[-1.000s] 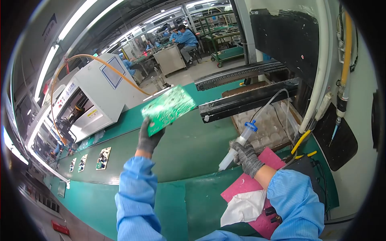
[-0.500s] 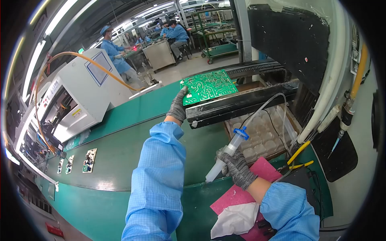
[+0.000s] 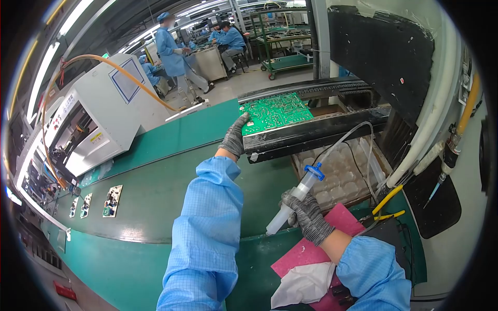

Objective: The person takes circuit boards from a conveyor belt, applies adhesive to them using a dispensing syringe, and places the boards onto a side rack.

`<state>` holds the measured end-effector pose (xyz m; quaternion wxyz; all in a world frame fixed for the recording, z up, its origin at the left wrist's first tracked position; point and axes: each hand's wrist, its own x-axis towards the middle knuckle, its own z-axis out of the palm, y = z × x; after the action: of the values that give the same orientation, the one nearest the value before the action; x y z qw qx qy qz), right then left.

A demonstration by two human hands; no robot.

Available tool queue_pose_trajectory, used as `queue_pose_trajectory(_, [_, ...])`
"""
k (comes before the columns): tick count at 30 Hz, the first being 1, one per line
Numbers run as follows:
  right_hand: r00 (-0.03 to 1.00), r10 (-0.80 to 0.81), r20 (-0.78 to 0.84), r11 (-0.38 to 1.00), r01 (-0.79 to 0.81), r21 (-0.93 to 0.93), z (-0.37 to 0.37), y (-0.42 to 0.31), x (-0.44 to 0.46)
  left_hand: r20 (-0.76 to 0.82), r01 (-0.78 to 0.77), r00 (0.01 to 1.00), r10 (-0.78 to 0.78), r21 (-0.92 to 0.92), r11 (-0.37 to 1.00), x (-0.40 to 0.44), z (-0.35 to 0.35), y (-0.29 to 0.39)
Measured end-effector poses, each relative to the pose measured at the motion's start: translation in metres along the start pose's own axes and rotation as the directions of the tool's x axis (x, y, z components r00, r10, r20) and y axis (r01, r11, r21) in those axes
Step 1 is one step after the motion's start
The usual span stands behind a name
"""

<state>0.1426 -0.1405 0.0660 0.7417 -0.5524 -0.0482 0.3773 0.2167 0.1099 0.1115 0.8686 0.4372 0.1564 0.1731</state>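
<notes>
A green circuit board (image 3: 276, 112) lies between the black rails of a conveyor track, its soldered side up. My left hand (image 3: 236, 136), in a grey striped glove, grips the board at its near left edge, thumb on top and the other fingers mostly hidden. In a matching glove, my right hand (image 3: 307, 215) is wrapped round a translucent dispensing syringe (image 3: 280, 220). The syringe has a blue cap (image 3: 314, 172) joined to a clear hose and tilts down to the left, above the green bench. Under my right wrist lie a pink sheet (image 3: 342, 220) and a white cloth (image 3: 305, 284).
Several small circuit boards (image 3: 112, 201) sit on the green belt at left, near a white machine (image 3: 106, 106). The black rail (image 3: 321, 132) borders a tray of clear plastic pieces (image 3: 332, 173). Yellow-handled pliers (image 3: 388, 200) lie at right. Co-workers (image 3: 174, 52) are behind.
The board has come down level between the rails, with my left hand still on its edge. My right hand keeps the syringe nearly in place. A co-worker behind has moved to the right.
</notes>
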Motion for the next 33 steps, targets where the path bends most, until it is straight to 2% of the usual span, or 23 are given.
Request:
queue_pose_trajectory(3, [1.000, -0.004, 0.012, 1.000, 0.004, -0.014, -0.002, 0.000, -0.001, 0.014, 0.022, 1.000, -0.022, 0.031, 0.999, 0.001, -0.002, 0.000])
queue_pose_trajectory(6, [0.999, -0.047, 0.010, 0.999, 0.048, -0.025, -0.003, 0.002, 0.000, 0.095, -0.019, 0.995, 0.020, -0.017, 1.000, 0.000, -0.002, -0.002])
queue_pose_trajectory(7, [0.998, -0.060, 0.017, 0.998, 0.061, -0.036, -0.002, 0.003, 0.000, 0.096, 0.016, 0.995, -0.015, -0.006, 1.000, -0.007, 0.000, 0.000])
queue_pose_trajectory(8, [0.998, -0.065, -0.005, 0.998, 0.064, -0.028, -0.002, 0.004, 0.000, 0.185, 0.004, 0.983, -0.004, 0.002, 1.000, -0.007, -0.004, -0.002])
queue_pose_trajectory(9, [0.998, -0.064, -0.015, 0.998, 0.064, -0.027, -0.003, 0.004, -0.001, 0.145, -0.006, 0.989, 0.002, 0.025, 1.000, -0.016, -0.001, -0.001])
queue_pose_trajectory(10, [0.998, -0.063, -0.016, 0.998, 0.063, -0.030, -0.002, 0.003, -0.001, 0.177, 0.038, 0.984, -0.026, -0.064, 0.997, -0.027, 0.004, 0.005])
queue_pose_trajectory(11, [0.997, -0.072, -0.003, 0.997, 0.072, -0.027, -0.001, 0.003, -0.003, 0.380, 0.254, 0.911, -0.160, -0.211, 0.944, 0.026, -0.038, -0.014])
queue_pose_trajectory(12, [0.996, -0.086, 0.010, 0.996, 0.086, -0.020, -0.001, 0.003, -0.003, 0.049, 0.290, 0.957, -0.286, -0.109, 0.951, 0.034, -0.053, -0.015])
queue_pose_trajectory(13, [0.994, -0.097, 0.046, 0.995, 0.097, -0.009, -0.001, 0.004, -0.001, -0.039, 0.182, 0.983, -0.179, 0.085, 0.980, -0.003, -0.049, 0.003])
queue_pose_trajectory(14, [0.991, -0.111, 0.073, 0.994, 0.110, 0.010, -0.002, 0.005, 0.001, -0.140, 0.144, 0.982, -0.129, 0.104, 0.984, -0.005, -0.064, 0.005])
queue_pose_trajectory(16, [0.990, -0.115, 0.083, 0.993, 0.112, 0.041, -0.002, 0.006, 0.003, -0.171, 0.056, 0.985, -0.002, 0.308, 0.950, -0.026, -0.104, 0.016])
queue_pose_trajectory(17, [0.992, -0.106, 0.069, 0.994, 0.103, 0.046, -0.003, 0.007, 0.004, -0.215, -0.021, 0.957, 0.196, 0.620, 0.784, -0.025, -0.141, 0.021])
queue_pose_trajectory(18, [0.994, -0.096, 0.050, 0.994, 0.093, 0.056, -0.002, 0.007, 0.004, -0.188, -0.040, 0.904, 0.385, 0.858, 0.512, -0.032, -0.177, 0.028])
queue_pose_trajectory(19, [0.993, -0.106, 0.051, 0.993, 0.103, 0.057, -0.001, 0.006, 0.003, -0.199, 0.012, 0.797, 0.571, 0.949, 0.314, -0.073, -0.179, 0.046])
queue_pose_trajectory(20, [0.992, -0.115, 0.054, 0.992, 0.112, 0.055, -0.001, 0.006, 0.003, -0.193, 0.096, 0.661, 0.725, 0.980, 0.174, -0.083, -0.220, 0.048])
queue_pose_trajectory(21, [0.991, -0.123, 0.057, 0.991, 0.120, 0.053, -0.003, 0.007, 0.004, -0.334, 0.348, 0.675, 0.658, 0.930, 0.116, -0.106, -0.248, 0.066])
queue_pose_trajectory(22, [0.990, -0.129, 0.062, 0.991, 0.126, 0.050, -0.003, 0.008, 0.006, -0.331, 0.460, 0.580, 0.744, 0.887, 0.035, -0.125, -0.289, 0.071])
queue_pose_trajectory(24, [0.992, -0.119, 0.031, 0.991, 0.117, 0.059, -0.001, 0.007, 0.005, -0.417, 0.631, 0.420, 0.806, 0.773, 0.071, -0.186, -0.328, 0.088])
queue_pose_trajectory(26, [0.994, -0.112, 0.018, 0.992, 0.111, 0.065, -0.002, 0.008, 0.006, -0.375, 0.702, 0.306, 0.875, 0.710, 0.058, -0.236, -0.385, 0.092])
queue_pose_trajectory(28, [0.990, -0.134, 0.035, 0.990, 0.132, 0.049, -0.004, 0.010, 0.008, -0.368, 0.780, 0.288, 0.884, 0.626, 0.006, -0.293, -0.381, 0.092])
queue_pose_trajectory(31, [0.990, -0.143, 0.021, 0.989, 0.142, 0.036, -0.002, 0.009, 0.006, -0.571, 0.852, 0.156, 0.806, 0.490, 0.182, -0.327, -0.366, 0.090])
queue_pose_trajectory(33, [0.986, -0.157, 0.049, 0.988, 0.156, 0.018, -0.006, 0.009, 0.010, -0.525, 0.837, 0.256, 0.812, 0.540, 0.085, -0.327, -0.375, 0.089])
